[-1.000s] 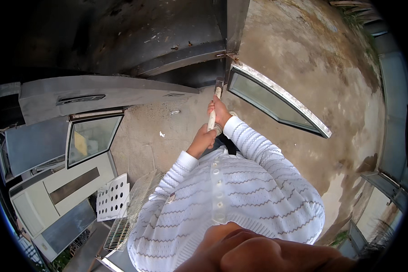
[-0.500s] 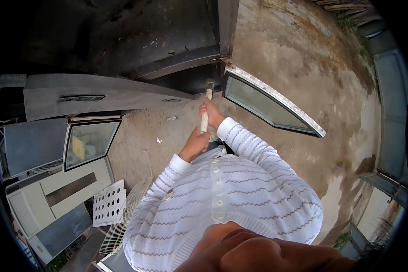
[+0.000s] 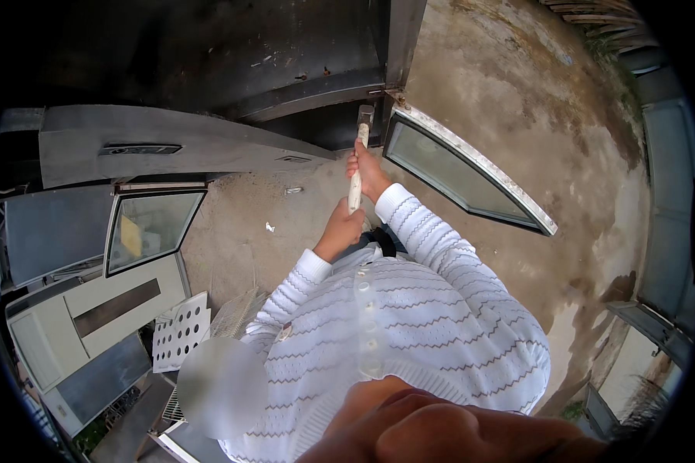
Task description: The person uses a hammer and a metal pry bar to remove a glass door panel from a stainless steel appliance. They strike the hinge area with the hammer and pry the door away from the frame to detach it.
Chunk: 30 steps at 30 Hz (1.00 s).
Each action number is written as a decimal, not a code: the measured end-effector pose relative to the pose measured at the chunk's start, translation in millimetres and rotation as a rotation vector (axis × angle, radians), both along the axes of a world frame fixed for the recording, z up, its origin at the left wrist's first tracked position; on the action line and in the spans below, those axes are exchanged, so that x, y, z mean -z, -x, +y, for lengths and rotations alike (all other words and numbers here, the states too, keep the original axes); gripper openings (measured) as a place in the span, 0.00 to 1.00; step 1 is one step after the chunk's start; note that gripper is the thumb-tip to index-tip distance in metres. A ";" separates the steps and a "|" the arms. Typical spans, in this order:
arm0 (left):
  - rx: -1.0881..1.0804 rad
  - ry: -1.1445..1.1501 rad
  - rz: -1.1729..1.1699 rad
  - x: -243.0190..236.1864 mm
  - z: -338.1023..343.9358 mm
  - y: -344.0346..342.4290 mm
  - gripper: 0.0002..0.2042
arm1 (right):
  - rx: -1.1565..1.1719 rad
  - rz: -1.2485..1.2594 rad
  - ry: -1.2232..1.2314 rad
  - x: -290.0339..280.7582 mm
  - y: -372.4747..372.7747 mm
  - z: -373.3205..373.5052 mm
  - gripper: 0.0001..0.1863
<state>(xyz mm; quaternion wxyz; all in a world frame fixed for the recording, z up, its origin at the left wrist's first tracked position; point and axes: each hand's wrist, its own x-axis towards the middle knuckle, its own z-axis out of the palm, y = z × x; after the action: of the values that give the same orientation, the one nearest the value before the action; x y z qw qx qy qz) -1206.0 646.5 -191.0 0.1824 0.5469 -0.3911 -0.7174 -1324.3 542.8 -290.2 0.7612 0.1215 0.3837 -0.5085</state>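
Note:
Both hands are closed around the pale, worn handle of a hammer [image 3: 356, 185], which points away from me. My left hand [image 3: 343, 228] grips the lower end of the handle. Higher up, nearer the head, my right hand [image 3: 369, 171] is wrapped round it. The hammer's dark metal head stands free above the right hand, in front of the lower frame of a large dark metal cabinet [image 3: 309, 99]. Whether the head touches the frame cannot be made out. Just right of the head, a glass door [image 3: 471, 174] with a pale, worn frame hangs open from the cabinet's corner.
A long grey metal panel [image 3: 185, 148] runs along the left. Below it are a second glass panel [image 3: 153, 228], a white board with round holes [image 3: 182, 333] and a cream panel [image 3: 104, 324]. Stained concrete floor [image 3: 533, 255] spreads to the right, with small scraps at left.
Both hands and the hammer have moved slightly farther away and up in view, toward the cabinet's frame. The grip stays the same. The whole view has shifted a little.

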 end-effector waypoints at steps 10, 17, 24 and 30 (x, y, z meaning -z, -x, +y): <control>0.097 0.562 -0.163 15.4 -15.7 -2.9 0.13 | 0.133 0.089 0.096 -34.9 8.7 -17.8 0.22; -0.015 -0.099 0.047 -1.0 -7.3 -6.7 0.11 | 0.019 -0.073 -0.090 18.4 -3.6 5.4 0.21; 0.069 0.203 -0.047 -5.9 -32.2 10.5 0.08 | 0.110 -0.230 -0.036 -8.1 26.0 -26.3 0.22; 0.029 0.045 0.006 -1.1 -11.5 -2.1 0.07 | 0.076 -0.040 -0.075 15.1 5.3 4.3 0.21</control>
<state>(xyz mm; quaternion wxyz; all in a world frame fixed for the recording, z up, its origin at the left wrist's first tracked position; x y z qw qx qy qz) -1203.9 634.9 -189.8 0.1856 0.5350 -0.4146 -0.7124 -1329.6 547.1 -305.3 0.7438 0.1745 0.3822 -0.5199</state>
